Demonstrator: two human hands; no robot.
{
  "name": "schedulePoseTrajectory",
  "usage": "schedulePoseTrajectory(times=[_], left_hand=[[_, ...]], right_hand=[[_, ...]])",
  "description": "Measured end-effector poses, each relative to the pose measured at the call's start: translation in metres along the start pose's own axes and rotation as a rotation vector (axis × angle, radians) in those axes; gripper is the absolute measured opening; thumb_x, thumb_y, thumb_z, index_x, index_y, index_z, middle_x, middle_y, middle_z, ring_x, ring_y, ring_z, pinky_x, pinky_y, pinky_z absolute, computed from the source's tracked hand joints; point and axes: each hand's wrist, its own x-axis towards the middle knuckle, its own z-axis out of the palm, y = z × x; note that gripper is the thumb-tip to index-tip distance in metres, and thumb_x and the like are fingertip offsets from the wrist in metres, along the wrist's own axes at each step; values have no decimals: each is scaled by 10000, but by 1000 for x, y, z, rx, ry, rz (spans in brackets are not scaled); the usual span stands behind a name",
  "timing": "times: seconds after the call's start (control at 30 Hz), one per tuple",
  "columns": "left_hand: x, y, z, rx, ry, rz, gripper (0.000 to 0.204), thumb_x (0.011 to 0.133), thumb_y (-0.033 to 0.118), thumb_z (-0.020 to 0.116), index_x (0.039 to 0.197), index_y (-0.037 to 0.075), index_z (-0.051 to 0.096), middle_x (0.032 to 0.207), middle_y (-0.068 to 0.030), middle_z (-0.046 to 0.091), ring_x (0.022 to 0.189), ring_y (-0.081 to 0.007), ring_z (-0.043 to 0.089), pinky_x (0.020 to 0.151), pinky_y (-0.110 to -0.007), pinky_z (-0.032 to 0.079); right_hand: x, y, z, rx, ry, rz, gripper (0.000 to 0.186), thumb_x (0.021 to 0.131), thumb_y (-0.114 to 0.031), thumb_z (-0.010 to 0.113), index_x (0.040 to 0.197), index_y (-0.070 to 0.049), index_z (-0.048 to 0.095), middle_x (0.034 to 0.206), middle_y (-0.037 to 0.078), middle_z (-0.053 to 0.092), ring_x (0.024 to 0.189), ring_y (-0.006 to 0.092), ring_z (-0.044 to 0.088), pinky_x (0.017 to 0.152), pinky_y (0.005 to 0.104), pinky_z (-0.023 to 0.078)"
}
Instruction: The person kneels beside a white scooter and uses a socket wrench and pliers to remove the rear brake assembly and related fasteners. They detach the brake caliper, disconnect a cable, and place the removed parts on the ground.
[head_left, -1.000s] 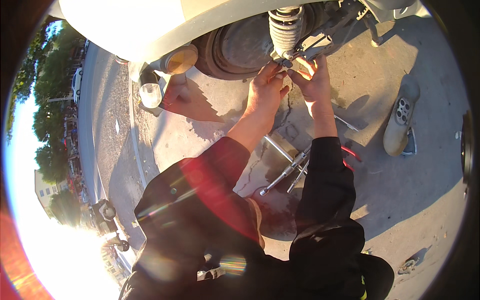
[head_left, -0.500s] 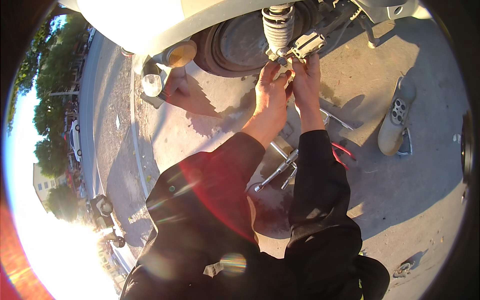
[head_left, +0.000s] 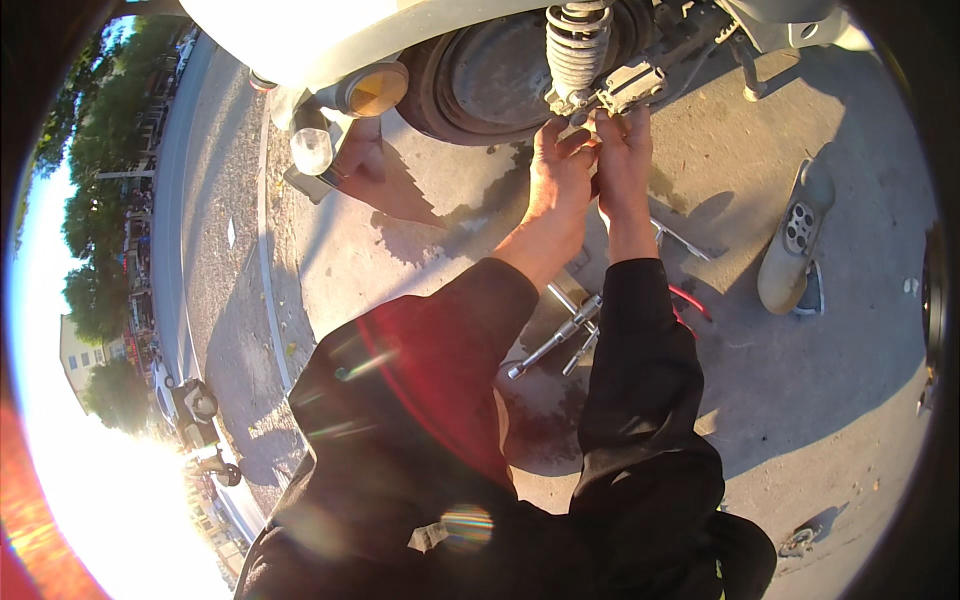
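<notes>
Both of my hands are up at the wheel [head_left: 490,85] of a scooter-like vehicle. My left hand [head_left: 560,180] has its fingers closed just under the foot of the dusty coil-spring shock absorber [head_left: 578,55]. Beside it, my right hand [head_left: 626,165] is closed below the metal brake caliper [head_left: 634,87], its fingertips against the underside. The two hands nearly touch. Whatever lies between the fingers is hidden by the hands and too small to make out.
On the concrete below my forearms lie a T-shaped socket wrench [head_left: 560,335], a metal tool [head_left: 680,238] and red-handled pliers [head_left: 690,300]. A grey cover panel with holes [head_left: 797,228] lies to the right. An amber lamp [head_left: 378,90] hangs from the pale bodywork [head_left: 330,40].
The view has shifted slightly, so the vehicle and my hands appear a little farther right. Both hands stay at the same spot beneath the shock absorber and caliper, with small finger movements.
</notes>
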Motion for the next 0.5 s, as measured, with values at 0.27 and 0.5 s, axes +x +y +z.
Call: schedulePoseTrajectory(times=[0.27,0.5], left_hand=[[10,-2,4,157,55,72,444,1006,114,498,1421,84,342,1281,-74,577,1166,-171,555,922,-352,483],[20,0,-2,-19,28,84,316,998,88,519,1301,47,435,1208,-99,599,1038,-176,610,852,-333,502]], right_hand=[[1,-4,2,74,-7,99,295,971,-132,573,1235,-54,467,1059,89,633,859,121,605,653,260,491],[4,-1,4,-23,-9,2,270,977,-122,575,1214,-52,466,1034,85,631,796,101,575,625,267,475]])
